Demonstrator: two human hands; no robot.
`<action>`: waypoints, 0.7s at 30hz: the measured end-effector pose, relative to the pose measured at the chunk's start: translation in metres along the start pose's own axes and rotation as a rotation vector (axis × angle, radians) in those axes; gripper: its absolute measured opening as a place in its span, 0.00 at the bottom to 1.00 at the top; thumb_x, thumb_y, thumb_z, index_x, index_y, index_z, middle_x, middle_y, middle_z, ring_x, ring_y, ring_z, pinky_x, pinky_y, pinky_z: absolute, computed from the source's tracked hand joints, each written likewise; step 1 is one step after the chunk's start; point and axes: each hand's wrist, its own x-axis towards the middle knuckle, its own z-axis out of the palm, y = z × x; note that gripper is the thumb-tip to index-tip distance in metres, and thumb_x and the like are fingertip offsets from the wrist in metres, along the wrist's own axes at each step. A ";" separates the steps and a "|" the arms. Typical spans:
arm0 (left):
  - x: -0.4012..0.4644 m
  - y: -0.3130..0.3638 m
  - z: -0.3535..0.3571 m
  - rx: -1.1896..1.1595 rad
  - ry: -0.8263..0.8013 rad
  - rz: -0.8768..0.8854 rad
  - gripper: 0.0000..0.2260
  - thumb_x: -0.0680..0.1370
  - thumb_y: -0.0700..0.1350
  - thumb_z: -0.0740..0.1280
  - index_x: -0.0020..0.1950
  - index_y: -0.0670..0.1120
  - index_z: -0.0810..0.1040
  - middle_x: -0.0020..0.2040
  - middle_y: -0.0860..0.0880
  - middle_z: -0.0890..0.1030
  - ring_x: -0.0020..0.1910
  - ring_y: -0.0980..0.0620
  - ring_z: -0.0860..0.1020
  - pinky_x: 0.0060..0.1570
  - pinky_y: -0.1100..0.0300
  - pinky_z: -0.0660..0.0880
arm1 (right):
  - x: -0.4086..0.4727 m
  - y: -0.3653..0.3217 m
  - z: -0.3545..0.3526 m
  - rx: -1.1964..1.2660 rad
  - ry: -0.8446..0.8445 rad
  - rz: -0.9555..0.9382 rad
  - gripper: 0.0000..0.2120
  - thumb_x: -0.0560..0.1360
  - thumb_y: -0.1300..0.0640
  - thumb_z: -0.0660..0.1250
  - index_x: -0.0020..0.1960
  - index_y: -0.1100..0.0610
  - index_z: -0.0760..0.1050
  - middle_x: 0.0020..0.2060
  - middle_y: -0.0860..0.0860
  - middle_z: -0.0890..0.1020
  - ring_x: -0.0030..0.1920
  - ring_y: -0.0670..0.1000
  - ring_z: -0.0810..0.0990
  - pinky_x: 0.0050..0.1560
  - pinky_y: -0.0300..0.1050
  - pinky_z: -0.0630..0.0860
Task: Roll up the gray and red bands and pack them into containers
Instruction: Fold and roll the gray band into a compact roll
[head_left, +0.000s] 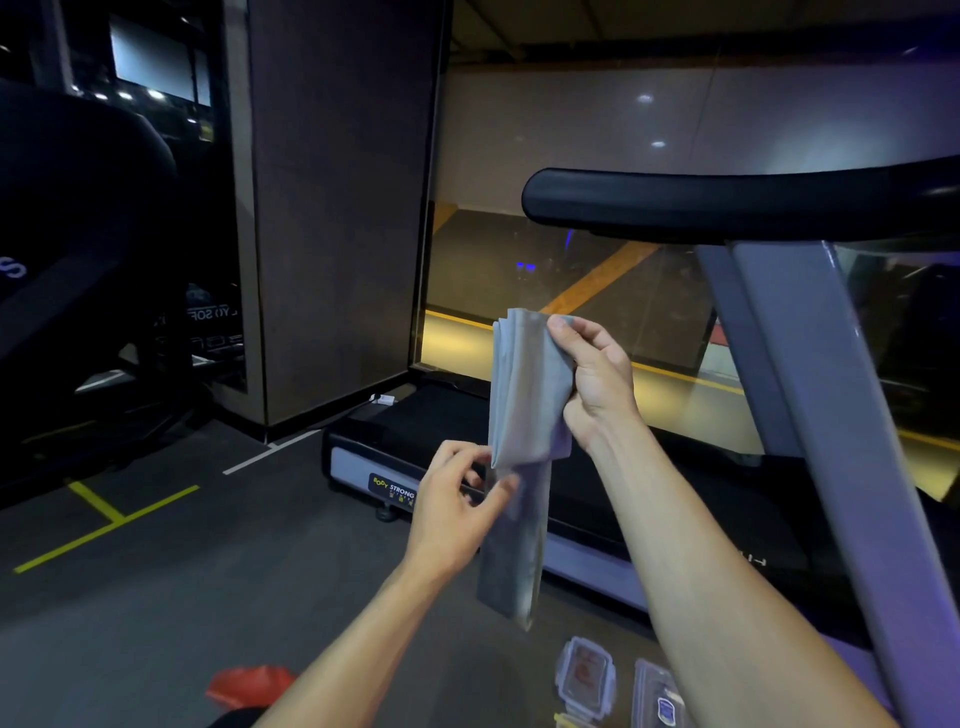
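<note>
Your left hand pinches the gray band low on its edge, thumb and fingertips curled onto the fabric where the folded stack ends and a single tail drops away, while your right hand grips the top of the stack, thumb pressed over the upper corner and fingers wrapped behind. The band hangs upright between the two hands, in front of the treadmill and above its deck. From the way it drapes in limp layers with no spring, I judge it light, thin and soft, probably a little slick, so loose layers will slide apart if you let go of the stack. Keep the top pinch across all the layers and take the tail near its edge, where you can feed it flat into the roll. The red band lies on the floor to the left of the treadmill, well apart from your hands, and should handle much the same. Two clear containers sit just beside the treadmill's near edge, below the gray band; whether either holds anything is hard to tell.
</note>
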 end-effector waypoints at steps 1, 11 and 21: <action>-0.001 0.001 0.001 -0.017 -0.010 -0.028 0.08 0.75 0.45 0.77 0.52 0.51 0.82 0.51 0.55 0.76 0.42 0.52 0.78 0.40 0.62 0.77 | 0.000 0.000 0.001 0.006 0.000 0.007 0.09 0.75 0.61 0.76 0.52 0.58 0.78 0.43 0.52 0.85 0.41 0.47 0.83 0.45 0.45 0.83; 0.007 0.002 0.010 0.061 0.094 -0.083 0.07 0.75 0.45 0.76 0.40 0.49 0.80 0.42 0.54 0.77 0.39 0.54 0.76 0.37 0.62 0.72 | 0.001 0.001 0.002 -0.017 0.030 0.018 0.09 0.74 0.61 0.77 0.51 0.58 0.79 0.45 0.53 0.85 0.43 0.49 0.83 0.43 0.43 0.83; 0.001 -0.007 0.004 -0.187 -0.152 -0.015 0.03 0.80 0.39 0.71 0.50 0.46 0.80 0.50 0.48 0.77 0.45 0.58 0.77 0.46 0.60 0.75 | 0.005 0.005 -0.010 -0.093 0.090 0.023 0.08 0.73 0.59 0.78 0.48 0.56 0.80 0.46 0.53 0.83 0.47 0.51 0.80 0.47 0.47 0.81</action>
